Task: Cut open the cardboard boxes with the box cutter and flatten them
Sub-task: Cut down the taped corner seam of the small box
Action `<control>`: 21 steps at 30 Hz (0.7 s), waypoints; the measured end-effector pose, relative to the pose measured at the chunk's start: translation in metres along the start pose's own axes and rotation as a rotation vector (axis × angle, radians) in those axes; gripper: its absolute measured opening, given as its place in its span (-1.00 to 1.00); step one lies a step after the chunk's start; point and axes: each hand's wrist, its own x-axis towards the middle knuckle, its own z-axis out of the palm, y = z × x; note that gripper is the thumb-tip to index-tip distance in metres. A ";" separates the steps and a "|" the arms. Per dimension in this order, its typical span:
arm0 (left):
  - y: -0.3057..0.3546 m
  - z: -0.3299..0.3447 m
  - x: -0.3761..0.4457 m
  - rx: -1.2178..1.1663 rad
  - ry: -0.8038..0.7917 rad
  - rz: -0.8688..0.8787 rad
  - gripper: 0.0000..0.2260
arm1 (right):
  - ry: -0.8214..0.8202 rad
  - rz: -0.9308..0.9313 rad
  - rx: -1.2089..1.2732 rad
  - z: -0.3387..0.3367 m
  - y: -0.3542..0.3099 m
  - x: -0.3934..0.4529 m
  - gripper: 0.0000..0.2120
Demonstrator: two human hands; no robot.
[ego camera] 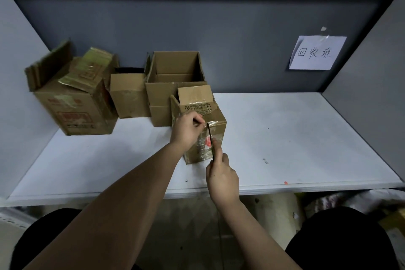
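White shelf point(285, 138), scuffed, few dark specks, small orange mark near front edge at 5 o'clock. Four cardboard boxes stand on it. Printed box point(74, 105) at 9 o'clock, flaps up. Small box point(129, 96) just beside it, toward 10 o'clock. Open box point(173, 85) at 11 o'clock, touching small box. Taped box point(210, 120) at centre, in front of open box, touching it.
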 end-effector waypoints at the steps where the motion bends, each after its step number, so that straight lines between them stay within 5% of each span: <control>1: 0.000 0.000 0.000 0.002 0.002 0.001 -0.95 | -0.002 0.001 -0.004 0.000 0.000 0.000 -0.38; 21: 0.000 -0.005 0.003 -0.055 -0.044 -0.080 -0.97 | 0.026 -0.005 0.070 0.014 0.008 0.003 -0.43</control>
